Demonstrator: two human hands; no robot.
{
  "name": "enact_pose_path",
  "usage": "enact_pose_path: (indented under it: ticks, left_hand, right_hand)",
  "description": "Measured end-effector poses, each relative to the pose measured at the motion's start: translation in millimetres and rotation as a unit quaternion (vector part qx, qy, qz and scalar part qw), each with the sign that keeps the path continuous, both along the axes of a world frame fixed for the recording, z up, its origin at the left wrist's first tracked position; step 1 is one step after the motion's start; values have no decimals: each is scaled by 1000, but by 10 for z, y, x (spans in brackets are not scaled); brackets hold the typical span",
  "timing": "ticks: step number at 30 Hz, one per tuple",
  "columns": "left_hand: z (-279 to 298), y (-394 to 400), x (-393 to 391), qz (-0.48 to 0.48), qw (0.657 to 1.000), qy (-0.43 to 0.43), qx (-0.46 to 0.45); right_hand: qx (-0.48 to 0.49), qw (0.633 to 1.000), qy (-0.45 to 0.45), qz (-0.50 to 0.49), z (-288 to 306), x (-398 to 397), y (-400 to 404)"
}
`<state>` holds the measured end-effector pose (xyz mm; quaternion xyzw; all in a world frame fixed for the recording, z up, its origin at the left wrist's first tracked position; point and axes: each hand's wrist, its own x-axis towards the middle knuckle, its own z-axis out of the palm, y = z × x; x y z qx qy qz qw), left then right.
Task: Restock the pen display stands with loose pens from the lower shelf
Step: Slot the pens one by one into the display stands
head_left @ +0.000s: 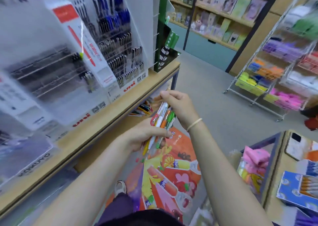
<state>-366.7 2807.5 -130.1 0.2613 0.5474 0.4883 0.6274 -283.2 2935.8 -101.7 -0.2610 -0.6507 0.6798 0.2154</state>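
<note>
Head view: bundle of pens (160, 125) in hand at frame centre, stands not yet fed.

Left hand (146, 136) is clenched round the bundle; right hand (177, 107) pinches its upper ends. Risk: the fanned pens slip out if the right hand tugs one free, dropping to the floor graphic (173, 170). At 10 o'clock, pen display stands (118, 41) hold blue and black pens. At 12 o'clock from the hands, the lower shelf (143, 109) keeps loose pens.

Pen display stands (118, 41) on the counter (120, 103), loose pens (144, 109) beneath
</note>
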Motion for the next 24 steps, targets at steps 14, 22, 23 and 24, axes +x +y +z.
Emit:
enact_pose_path:
  ticks: [14, 22, 23, 24]
  left_hand:
    - [10, -1709, -639, 265, 963, -49, 6]
    - [-305, -3286, -1245, 390, 918, -63, -18]
    - [-318, -3511, -1325, 402, 913, -65, -24]
    - [-332, -3731, -1411, 411, 909, -62, -26]
  right_hand:
    - [-16, 992, -28, 123, -243, -837, -1470]
    - [-30, 991, -76, 111, -463, -1622, -2838]
    - [-63, 989, -74, 110, -495, -1719, -3056]
    - [-101, 986, -66, 113, -520, -1817, -3277]
